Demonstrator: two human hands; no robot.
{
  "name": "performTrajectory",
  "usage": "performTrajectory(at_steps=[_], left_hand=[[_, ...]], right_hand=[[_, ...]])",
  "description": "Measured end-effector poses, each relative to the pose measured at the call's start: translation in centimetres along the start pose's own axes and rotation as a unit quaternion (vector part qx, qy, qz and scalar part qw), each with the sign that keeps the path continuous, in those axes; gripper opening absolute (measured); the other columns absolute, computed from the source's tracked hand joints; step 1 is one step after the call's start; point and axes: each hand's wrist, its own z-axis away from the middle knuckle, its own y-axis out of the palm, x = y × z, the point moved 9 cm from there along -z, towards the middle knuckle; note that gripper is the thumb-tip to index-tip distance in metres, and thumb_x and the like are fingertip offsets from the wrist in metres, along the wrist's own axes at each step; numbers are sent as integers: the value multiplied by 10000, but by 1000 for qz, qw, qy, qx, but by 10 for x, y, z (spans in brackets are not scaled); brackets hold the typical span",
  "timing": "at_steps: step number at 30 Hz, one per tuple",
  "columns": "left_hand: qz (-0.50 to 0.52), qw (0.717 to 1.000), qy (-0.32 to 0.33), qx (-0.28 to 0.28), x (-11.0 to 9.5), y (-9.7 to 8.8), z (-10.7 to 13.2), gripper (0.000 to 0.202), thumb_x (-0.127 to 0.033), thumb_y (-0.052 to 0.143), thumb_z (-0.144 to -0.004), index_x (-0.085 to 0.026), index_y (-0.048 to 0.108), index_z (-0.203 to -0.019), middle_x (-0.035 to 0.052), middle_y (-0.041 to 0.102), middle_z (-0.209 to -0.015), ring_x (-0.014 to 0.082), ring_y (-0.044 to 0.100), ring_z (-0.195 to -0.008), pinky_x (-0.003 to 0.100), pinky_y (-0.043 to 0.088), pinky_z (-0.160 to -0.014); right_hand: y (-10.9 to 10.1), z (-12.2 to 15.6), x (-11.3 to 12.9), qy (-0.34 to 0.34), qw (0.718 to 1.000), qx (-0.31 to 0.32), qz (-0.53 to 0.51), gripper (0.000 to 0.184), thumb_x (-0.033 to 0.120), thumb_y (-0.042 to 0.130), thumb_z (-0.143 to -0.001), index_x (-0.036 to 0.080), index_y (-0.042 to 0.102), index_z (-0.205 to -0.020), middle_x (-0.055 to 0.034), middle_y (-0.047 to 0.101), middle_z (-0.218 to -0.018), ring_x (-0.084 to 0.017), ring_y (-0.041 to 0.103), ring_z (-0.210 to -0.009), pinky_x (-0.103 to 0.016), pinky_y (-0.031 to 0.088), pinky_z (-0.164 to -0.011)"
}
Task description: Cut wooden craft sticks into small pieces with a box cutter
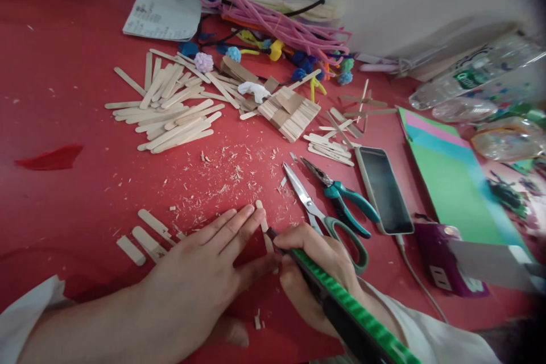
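My right hand (313, 264) is closed around a green and black utility knife (347, 298), its front end against a wooden craft stick (262, 220). The stick lies on the red tabletop, partly covered by my fingers. My left hand (205, 267) rests flat with fingers stretched out, the fingertips beside the stick and the thumb side near the knife's tip. Several cut stick pieces (147, 242) lie left of that hand, some partly under it. Wood shavings (230, 173) are scattered beyond my fingers.
Scissors (313, 205), teal pliers (341, 193) and a phone (384, 190) on a cable lie to the right. Farther back are a craft stick pile (170, 108), a small stick panel (290, 114) and pipe cleaners (290, 28). Coloured sheets (447, 176) and plastic bottles (473, 71) occupy the far right.
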Motion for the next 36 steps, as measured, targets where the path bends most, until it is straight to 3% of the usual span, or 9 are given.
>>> performTrajectory(at_steps=[4, 11, 18, 26, 36], left_hand=[[0, 1000, 2, -4, -1, 0, -1, 720, -692, 547, -696, -336, 462, -1315, 87, 281, -1486, 321, 263, -1344, 429, 210, -1075], [2, 1000, 0, 3, -1, 2, -1, 732, -688, 583, -667, -355, 462, -1308, 102, 239, -1501, 341, 223, -1354, 480, 200, -1072], [-3, 1000, -5, -3, 0, 1, -2, 756, -658, 646, -628, -346, 479, -1296, 90, 192, -1516, 348, 233, -1349, 469, 223, -1069], [8, 999, -10, 35, -1, 3, -4, 792, -554, 757, -559, -332, 505, -1277, 117, 188, -1510, 366, 234, -1344, 483, 232, -1064], [10, 1000, -4, 20, -1, 5, -3, 767, -616, 676, -630, -315, 478, -1307, 98, 253, -1493, 336, 225, -1354, 459, 177, -1091]], right_hand=[[-7, 4, -3, 16, 1000, -13, 9, 156, 99, 435, -768, 240, 445, -834, 81, 478, -519, -74, 463, -378, -169, 381, -389], [-29, 16, 7, -22, 995, -97, -10, 251, 80, 473, -719, 251, 499, -901, 46, 560, -526, -126, 530, -389, -225, 413, -379], [-16, 11, 1, 8, 999, -35, 7, 212, 76, 447, -725, 236, 479, -861, 79, 517, -546, -66, 461, -364, -172, 363, -364], [-12, 11, -2, 7, 999, -35, 16, 188, 108, 445, -753, 242, 462, -883, 70, 571, -564, -94, 566, -435, -181, 446, -445], [-9, 11, -2, 1, 999, -34, 12, 186, 99, 442, -753, 240, 478, -869, 51, 576, -574, -106, 555, -429, -203, 431, -426]])
